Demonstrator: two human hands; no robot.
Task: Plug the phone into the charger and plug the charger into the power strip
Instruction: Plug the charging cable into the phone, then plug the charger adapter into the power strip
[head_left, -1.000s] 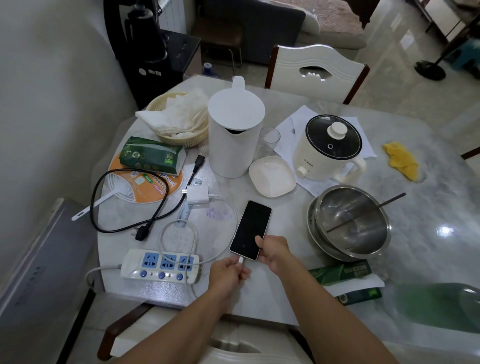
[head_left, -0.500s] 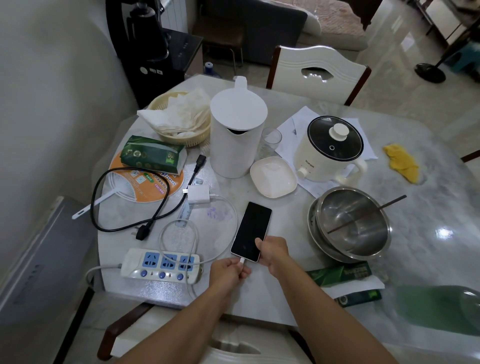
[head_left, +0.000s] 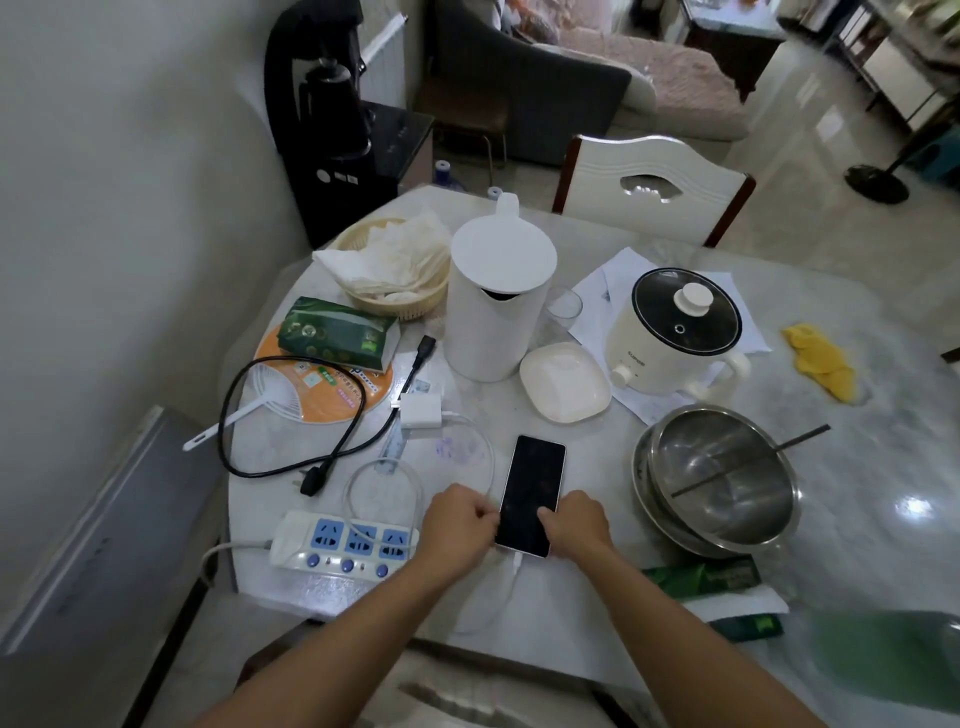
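Head view | left hand (head_left: 457, 525) grip pinches phone (head_left: 532, 493) left edge | right hand (head_left: 576, 525) grip pinches its right edge | white cable (head_left: 498, 592) plugged in | phone on table (head_left: 857, 499)

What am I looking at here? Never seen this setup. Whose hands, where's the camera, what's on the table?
No robot: one head-worn camera looks down at a person's bare hands. The left hand and right hand grip the sides of a dark phone lying on the marble table. A white cable is plugged into the phone's near end. The white charger lies apart from the power strip, not plugged in. Also there: a white kettle, a small cooker, steel bowls.
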